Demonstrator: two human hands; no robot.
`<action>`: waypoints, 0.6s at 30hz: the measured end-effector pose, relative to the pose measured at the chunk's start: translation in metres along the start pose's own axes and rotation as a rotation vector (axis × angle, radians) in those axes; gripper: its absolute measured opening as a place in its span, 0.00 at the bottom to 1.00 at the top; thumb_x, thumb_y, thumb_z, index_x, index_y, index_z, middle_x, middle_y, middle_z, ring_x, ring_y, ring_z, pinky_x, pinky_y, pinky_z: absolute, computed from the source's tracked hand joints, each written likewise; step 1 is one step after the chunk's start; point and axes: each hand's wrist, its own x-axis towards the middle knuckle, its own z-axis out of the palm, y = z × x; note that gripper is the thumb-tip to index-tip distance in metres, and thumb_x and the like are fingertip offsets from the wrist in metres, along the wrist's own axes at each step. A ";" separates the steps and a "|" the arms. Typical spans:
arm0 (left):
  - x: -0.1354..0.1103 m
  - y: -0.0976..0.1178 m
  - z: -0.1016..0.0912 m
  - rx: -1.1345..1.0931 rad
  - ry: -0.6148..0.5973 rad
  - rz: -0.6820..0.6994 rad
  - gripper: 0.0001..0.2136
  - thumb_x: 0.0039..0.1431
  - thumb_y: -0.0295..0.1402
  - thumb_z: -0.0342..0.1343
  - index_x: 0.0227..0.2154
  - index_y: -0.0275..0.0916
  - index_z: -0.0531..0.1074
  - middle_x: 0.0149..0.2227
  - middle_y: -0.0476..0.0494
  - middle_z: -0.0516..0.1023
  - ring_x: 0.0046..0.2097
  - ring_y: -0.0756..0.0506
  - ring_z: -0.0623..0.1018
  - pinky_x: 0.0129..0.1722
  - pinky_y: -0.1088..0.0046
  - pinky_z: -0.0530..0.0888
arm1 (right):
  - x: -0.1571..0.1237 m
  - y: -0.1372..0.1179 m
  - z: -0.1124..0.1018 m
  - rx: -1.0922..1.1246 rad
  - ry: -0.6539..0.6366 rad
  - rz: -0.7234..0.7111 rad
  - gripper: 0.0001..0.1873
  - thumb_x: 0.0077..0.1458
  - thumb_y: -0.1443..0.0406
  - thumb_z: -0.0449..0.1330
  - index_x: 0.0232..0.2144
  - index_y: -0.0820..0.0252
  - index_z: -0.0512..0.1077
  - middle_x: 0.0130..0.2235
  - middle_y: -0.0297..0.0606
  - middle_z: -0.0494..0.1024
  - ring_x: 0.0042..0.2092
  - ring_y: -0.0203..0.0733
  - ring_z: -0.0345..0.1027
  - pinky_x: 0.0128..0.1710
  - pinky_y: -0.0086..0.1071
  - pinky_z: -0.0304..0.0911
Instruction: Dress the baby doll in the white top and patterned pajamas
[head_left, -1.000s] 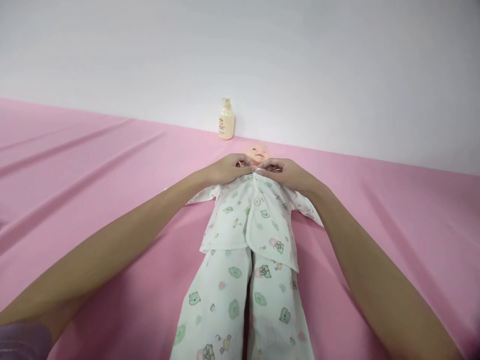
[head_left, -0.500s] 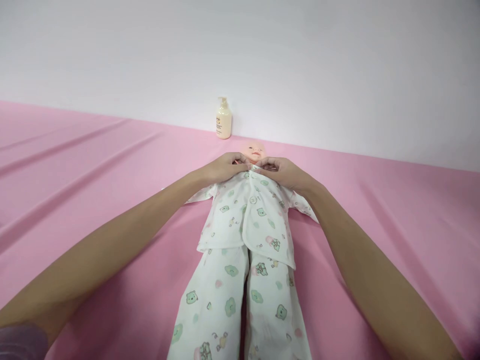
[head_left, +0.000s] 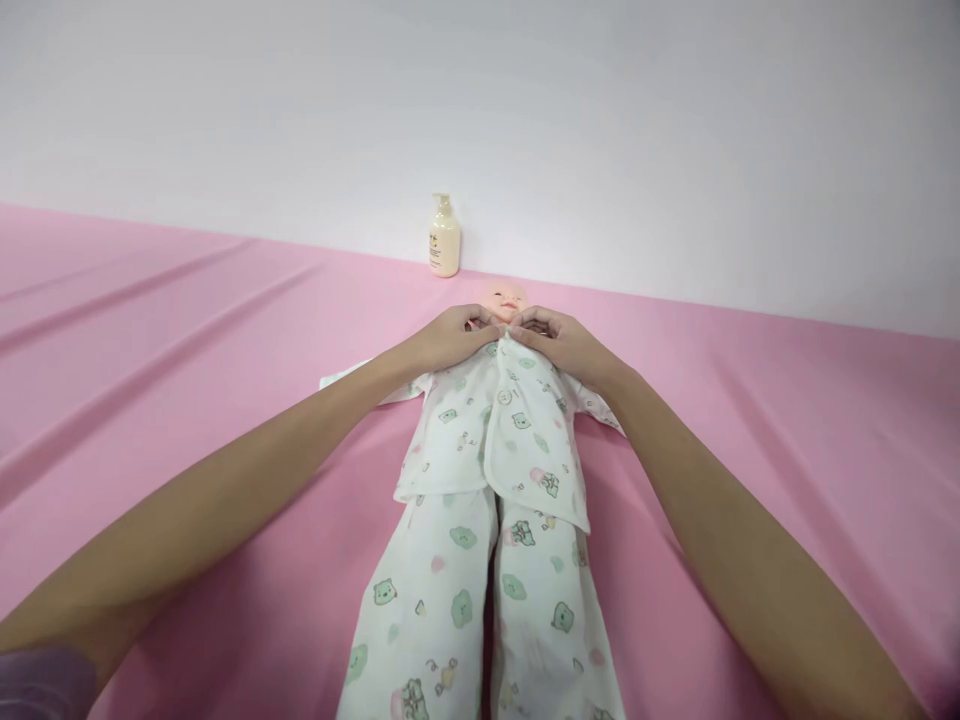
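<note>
A baby doll (head_left: 504,299) lies on its back on a pink sheet, feet toward me. It wears a white printed jacket (head_left: 495,430) and matching trousers (head_left: 480,620). My left hand (head_left: 450,338) and my right hand (head_left: 559,343) meet at the jacket's collar just below the doll's chin. Both have their fingers curled and pinch the two front edges of the collar together. One button shows on the jacket's chest.
A cream pump bottle (head_left: 444,237) stands at the back against the white wall, just behind the doll's head. The pink sheet (head_left: 187,330) spreads wide to both sides, with long creases on the left.
Both hands stay at the collar and have drawn closer together. The view has shifted slightly, so the doll's left sleeve now shows spread out on the sheet.
</note>
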 end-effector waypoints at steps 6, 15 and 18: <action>-0.001 0.003 0.001 -0.037 0.040 -0.012 0.20 0.54 0.53 0.72 0.37 0.41 0.83 0.42 0.41 0.84 0.43 0.41 0.79 0.41 0.66 0.77 | 0.002 0.001 0.001 0.012 -0.001 -0.016 0.19 0.60 0.47 0.68 0.43 0.52 0.80 0.47 0.38 0.82 0.50 0.47 0.74 0.53 0.41 0.69; -0.001 0.007 0.002 -0.156 -0.029 -0.070 0.13 0.60 0.45 0.69 0.38 0.41 0.85 0.44 0.43 0.86 0.47 0.40 0.82 0.48 0.63 0.78 | 0.005 0.009 0.000 0.181 0.021 0.069 0.21 0.55 0.50 0.73 0.44 0.52 0.76 0.47 0.36 0.82 0.50 0.44 0.75 0.54 0.39 0.69; 0.004 0.003 0.001 -0.206 -0.039 -0.091 0.10 0.59 0.42 0.70 0.36 0.41 0.85 0.43 0.44 0.86 0.47 0.41 0.82 0.51 0.63 0.78 | 0.006 0.008 0.001 0.203 0.044 0.099 0.23 0.54 0.52 0.74 0.47 0.52 0.75 0.48 0.37 0.83 0.50 0.44 0.76 0.53 0.39 0.69</action>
